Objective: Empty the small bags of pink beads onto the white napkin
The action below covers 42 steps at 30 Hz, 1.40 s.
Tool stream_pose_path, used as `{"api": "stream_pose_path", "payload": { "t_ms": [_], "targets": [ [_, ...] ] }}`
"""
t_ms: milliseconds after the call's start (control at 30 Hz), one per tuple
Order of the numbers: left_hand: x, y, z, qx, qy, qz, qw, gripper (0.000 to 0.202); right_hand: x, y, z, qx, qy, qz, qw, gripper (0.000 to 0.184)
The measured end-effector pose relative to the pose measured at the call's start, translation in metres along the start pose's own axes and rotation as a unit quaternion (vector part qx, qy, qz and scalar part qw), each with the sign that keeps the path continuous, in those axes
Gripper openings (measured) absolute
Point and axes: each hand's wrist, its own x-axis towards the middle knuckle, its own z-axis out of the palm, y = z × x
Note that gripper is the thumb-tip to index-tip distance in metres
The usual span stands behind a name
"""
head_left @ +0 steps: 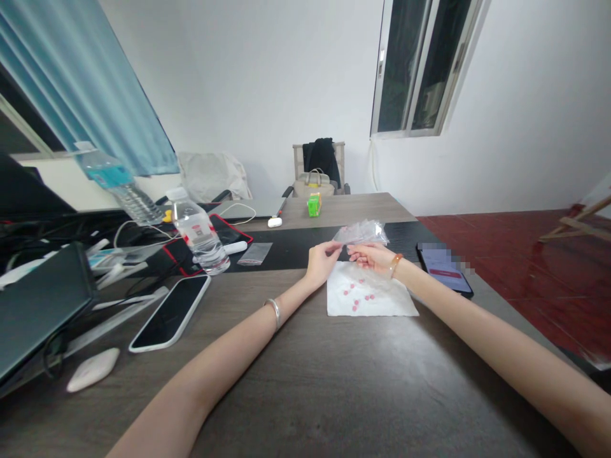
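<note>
My left hand (323, 262) is closed in a pinch, its fingertips at the near-left edge of some clear plastic bags (365, 232). Facing it, my right hand (372, 256) has its fingers curled together, a small gap away from the left fingertips. A faint see-through film appears just below the right hand, perhaps a small clear bag; what either pinch holds is too small to make out. Under the right hand lies a white paper sheet (377, 308) with several small pink tablet-like pieces (356, 303) scattered on it.
To the left are a white-edged phone (172, 313), a water bottle (196, 232), a taller bottle (117, 181), a small flat bag (255, 254), a white mouse (93, 369) and a dark screen (45, 312). Another phone (443, 270) lies right; a green box (314, 205) stands farther back.
</note>
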Motion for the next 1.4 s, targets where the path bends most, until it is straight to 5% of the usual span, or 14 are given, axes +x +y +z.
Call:
{"api": "stream_pose_path", "payload": {
  "t_ms": [200,467,767,1167,1400],
  "targets": [
    [-0.005,-0.001,0.003,0.065,-0.037,0.095,0.993,0.022,0.001,0.01,-0.001,0.006,-0.01,-0.013,1.0,0.014],
    [-0.009,0.003,0.002,0.109,-0.06,0.08,0.989,0.046,0.004,0.014,-0.007,0.024,-0.004,-0.019,1.0,0.007],
    [-0.015,0.013,0.003,0.163,-0.076,0.104,0.978,0.036,0.007,0.015,-0.014,0.028,0.0,-0.012,1.0,0.008],
    [-0.017,0.016,0.002,0.057,-0.043,0.086,0.994,0.019,-0.003,0.01,-0.006,0.03,-0.003,-0.029,0.999,0.017],
    [-0.01,0.011,0.003,-0.067,-0.043,0.001,0.997,0.014,-0.008,0.007,0.0,0.011,-0.009,-0.028,1.0,0.016]
  ]
}}
